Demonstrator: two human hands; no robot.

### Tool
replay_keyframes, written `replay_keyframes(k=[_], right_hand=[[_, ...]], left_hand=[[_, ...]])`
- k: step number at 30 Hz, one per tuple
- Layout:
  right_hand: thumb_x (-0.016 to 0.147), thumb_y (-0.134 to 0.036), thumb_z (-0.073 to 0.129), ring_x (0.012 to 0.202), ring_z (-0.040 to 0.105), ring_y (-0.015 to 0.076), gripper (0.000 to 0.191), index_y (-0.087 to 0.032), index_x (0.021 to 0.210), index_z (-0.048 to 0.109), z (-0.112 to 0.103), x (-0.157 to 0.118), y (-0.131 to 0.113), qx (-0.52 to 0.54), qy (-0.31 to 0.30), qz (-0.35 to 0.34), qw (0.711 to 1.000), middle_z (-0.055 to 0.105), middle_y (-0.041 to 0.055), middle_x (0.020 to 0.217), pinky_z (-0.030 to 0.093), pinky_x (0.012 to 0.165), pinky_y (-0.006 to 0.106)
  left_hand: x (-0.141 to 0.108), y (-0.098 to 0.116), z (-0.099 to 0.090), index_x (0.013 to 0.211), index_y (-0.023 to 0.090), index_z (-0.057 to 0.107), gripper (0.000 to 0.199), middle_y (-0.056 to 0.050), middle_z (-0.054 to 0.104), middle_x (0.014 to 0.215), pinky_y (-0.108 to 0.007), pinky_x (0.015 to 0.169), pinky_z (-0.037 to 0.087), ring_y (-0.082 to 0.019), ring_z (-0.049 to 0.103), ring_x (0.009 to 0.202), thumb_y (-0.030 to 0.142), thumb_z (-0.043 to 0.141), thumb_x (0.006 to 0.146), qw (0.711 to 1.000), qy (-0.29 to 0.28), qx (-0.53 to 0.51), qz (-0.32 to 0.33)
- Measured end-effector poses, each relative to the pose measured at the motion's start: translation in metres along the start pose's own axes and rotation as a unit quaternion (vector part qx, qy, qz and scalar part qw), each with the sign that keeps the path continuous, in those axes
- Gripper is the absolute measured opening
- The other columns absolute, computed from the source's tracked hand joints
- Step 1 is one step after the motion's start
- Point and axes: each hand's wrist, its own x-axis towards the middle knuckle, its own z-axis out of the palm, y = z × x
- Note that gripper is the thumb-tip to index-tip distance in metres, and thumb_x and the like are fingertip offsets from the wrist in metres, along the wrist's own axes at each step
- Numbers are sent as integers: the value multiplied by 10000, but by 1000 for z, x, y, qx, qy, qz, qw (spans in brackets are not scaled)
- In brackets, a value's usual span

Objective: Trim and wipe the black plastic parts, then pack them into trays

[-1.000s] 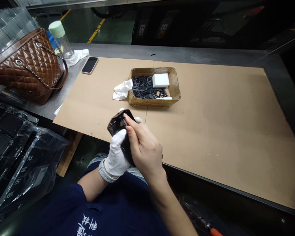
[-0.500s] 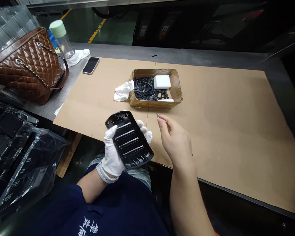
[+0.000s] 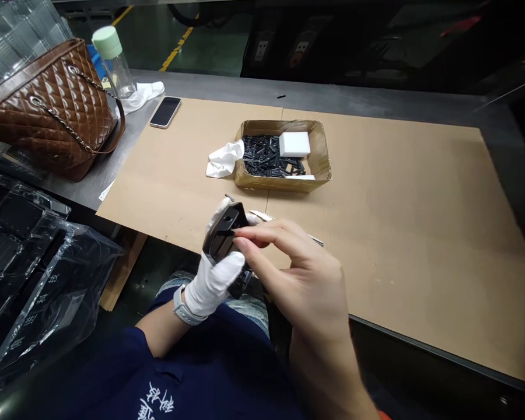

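Observation:
My left hand (image 3: 214,280), in a white glove with a grey-white band at the wrist, grips a glossy black plastic shell (image 3: 221,233). The shell is tilted edge-on, its ribbed inside turned to the right. My bare right hand (image 3: 304,271) reaches across to the shell, thumb and forefinger pinched at its inner side; whatever lies between the fingertips is too small to make out. Part of a thin metal tool (image 3: 317,240) sticks out beyond the back of the right hand. Behind both hands stands a taped cardboard box (image 3: 284,183) holding many small black parts (image 3: 265,156) and a white block (image 3: 294,144).
A crumpled white cloth (image 3: 225,159) touches the box's left side. A phone (image 3: 165,112) lies at the back left of the cardboard sheet (image 3: 398,204). Further left are a bottle (image 3: 116,64), a brown quilted bag (image 3: 65,111) and black parts in plastic (image 3: 48,291).
My left hand has turned the shell from facing up to edge-on. My right hand has moved left from beside the shell to its inner side, fingertips now at the shell. The view has shifted slightly.

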Motion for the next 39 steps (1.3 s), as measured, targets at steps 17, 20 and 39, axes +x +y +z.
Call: replay_keyframes(k=[17, 20, 39], right_hand=[[825, -177, 591, 673, 572, 137, 100, -218, 739, 623, -9, -3, -8, 40, -22, 50, 998, 603, -8, 689, 468, 625, 257], [836, -193, 585, 687, 592, 147, 113, -218, 736, 631, -12, -3, -7, 31, -30, 57, 997, 620, -2, 691, 470, 632, 263], [826, -293, 552, 750, 607, 178, 146, -216, 730, 631, -14, 1, 25, 8, -14, 131, 991, 651, 16, 752, 472, 732, 329]], left_hand=[[4, 9, -2, 1348, 260, 361, 625, -93, 557, 1253, -434, 1046, 413, -260, 529, 1189, 483, 583, 807, 979, -115, 105, 132], [6, 9, -8, 1362, 254, 329, 594, -103, 564, 1226, -441, 1048, 405, -251, 535, 1178, 410, 564, 840, 965, -127, 158, 165], [22, 28, -19, 1100, 196, 593, 543, -75, 628, 1117, -414, 965, 463, -243, 590, 1057, 621, 492, 777, 991, -11, -123, -43]])
